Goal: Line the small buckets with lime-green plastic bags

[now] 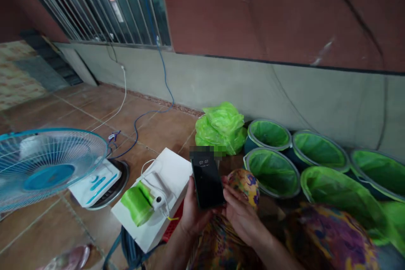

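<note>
A dark smartphone (208,181) stands upright in front of me, its screen showing the time 07:07. My left hand (195,206) is closed around its left side and lower edge. My right hand (236,204) is at the phone's lower right, fingers against its edge. Left of the hands is a white board (177,164) carrying a folded bright green mesh piece (137,203) and a white device with a cord (160,190). Patterned cloth covers my lap below the hands.
A blue and white fan (53,175) stands on the tiled floor at left. A green mesh heap (223,128) lies by the wall. Several round green-lined containers (272,173) stand at right. A blue cable (165,71) runs down from the barred window. A footwear tip (72,257) shows lower left.
</note>
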Demonstrator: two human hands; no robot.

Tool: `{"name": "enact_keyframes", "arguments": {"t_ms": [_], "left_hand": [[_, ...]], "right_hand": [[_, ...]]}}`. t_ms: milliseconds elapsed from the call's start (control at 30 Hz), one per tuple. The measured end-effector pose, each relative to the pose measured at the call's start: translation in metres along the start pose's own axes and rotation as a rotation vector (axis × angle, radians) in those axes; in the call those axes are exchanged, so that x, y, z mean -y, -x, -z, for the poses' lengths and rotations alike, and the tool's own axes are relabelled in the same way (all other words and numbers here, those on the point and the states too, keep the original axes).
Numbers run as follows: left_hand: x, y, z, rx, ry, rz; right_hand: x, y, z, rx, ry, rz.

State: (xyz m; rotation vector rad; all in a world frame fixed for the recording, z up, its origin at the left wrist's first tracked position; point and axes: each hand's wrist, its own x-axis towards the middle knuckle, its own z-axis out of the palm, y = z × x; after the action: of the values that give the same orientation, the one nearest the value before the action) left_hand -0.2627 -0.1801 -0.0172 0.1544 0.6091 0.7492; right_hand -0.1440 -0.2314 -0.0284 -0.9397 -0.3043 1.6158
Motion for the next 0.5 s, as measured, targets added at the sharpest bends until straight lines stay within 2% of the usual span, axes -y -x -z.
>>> {"name": "enact_keyframes", "arguments": {"t_ms": [67, 200, 400, 500], "left_hand": [[0.008, -0.001, -0.007, -0.007, -0.035, 0.018], [0.022, -0.009, -0.02, 0.06, -0.082, 0.066], [0.035, -0.023, -0.039, 0.095, -0.228, 0.254], [0.038, -0.031, -0.046, 0.108, -0.21, 0.223]], "right_hand": [[0.003, 0.008, 0.009, -0.007, -0.027, 0.027], [0.007, 0.021, 0.025, -0.051, -0.042, 0.092], [0.011, 0.037, 0.05, -0.119, 0.092, 0.121], [0.021, 0.04, 0.071, -0.208, 0.171, 0.186]]}}
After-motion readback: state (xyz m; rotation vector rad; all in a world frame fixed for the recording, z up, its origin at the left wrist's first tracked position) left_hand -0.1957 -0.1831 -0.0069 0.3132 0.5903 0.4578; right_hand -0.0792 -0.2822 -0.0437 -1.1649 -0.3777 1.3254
